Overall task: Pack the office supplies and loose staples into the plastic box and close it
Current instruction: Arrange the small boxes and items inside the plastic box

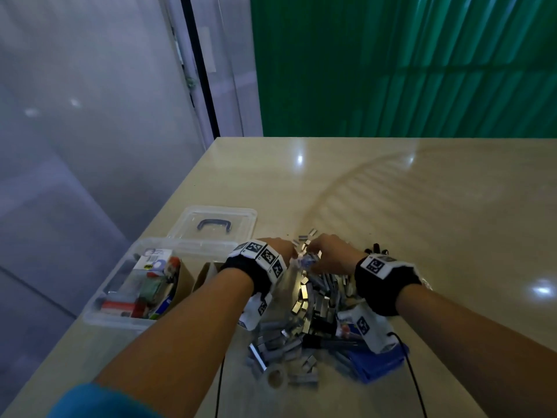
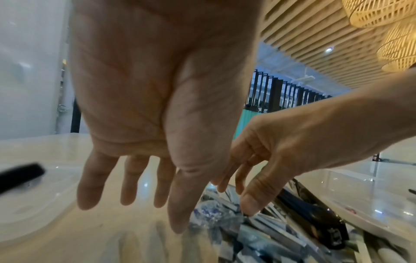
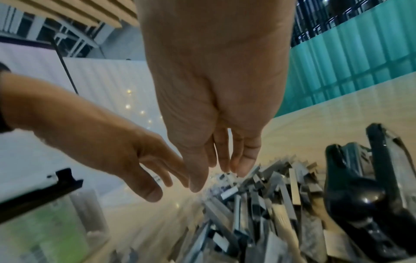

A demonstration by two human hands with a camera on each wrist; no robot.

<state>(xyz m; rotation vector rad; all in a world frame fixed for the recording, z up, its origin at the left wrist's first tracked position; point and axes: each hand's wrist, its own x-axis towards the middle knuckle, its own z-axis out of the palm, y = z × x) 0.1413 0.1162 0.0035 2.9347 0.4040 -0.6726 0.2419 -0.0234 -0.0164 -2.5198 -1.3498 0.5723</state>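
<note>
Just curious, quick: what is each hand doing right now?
Left hand: open, fingers straight, holding nothing.
Right hand: open, fingertips down at the staples.

Looks like an office or commercial interior: my glossy beige bench (image 1: 391,191), slatted wooden ceiling (image 2: 303,35) with woven basket-style pendant lamps (image 2: 382,12), green ribbed partition wall (image 1: 391,64), frosted white glass panels (image 1: 90,86) with dark frame.

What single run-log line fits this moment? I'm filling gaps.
stage: gathering | left hand: open | right hand: open | pile of loose silver staples: on table | clear plastic box: open, lid off
</note>
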